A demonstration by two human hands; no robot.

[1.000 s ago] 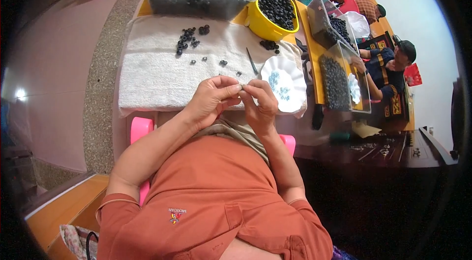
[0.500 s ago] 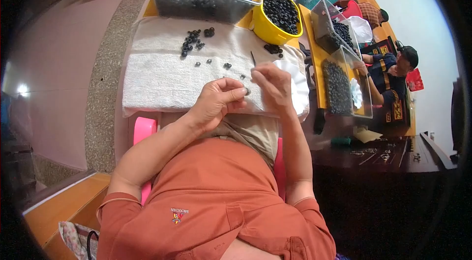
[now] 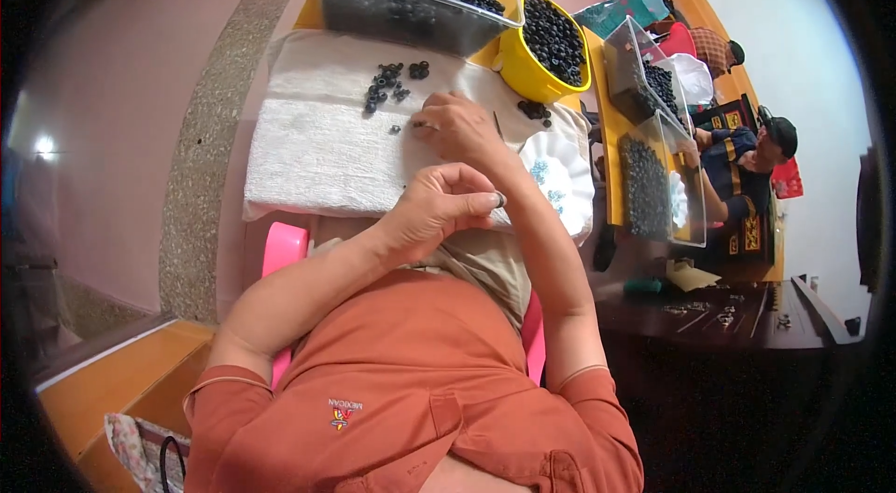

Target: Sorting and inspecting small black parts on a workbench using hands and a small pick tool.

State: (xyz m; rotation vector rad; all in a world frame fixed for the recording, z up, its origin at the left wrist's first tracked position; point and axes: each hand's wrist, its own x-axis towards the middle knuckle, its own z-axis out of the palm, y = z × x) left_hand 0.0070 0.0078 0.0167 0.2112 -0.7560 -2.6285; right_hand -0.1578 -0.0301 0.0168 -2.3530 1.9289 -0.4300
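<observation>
The left hand (image 3: 439, 206) is pinching a dark piece (image 3: 501, 199) over the near edge of the towel (image 3: 317, 157) — slackening could drop it — while the right hand (image 3: 459, 129) is covering the towel's middle, grip unclear.

A small dark piece (image 3: 501, 200) juts from the left grip (image 3: 437, 209).

The left forearm (image 3: 313, 277) points toward two o'clock, the left hand (image 3: 437, 207) pinching thumb to forefinger. The right forearm (image 3: 549, 236) angles toward eleven o'clock; the right hand (image 3: 464, 131) lies at twelve o'clock from the left, fingers (image 3: 433, 112) bent, palm downward.
</observation>
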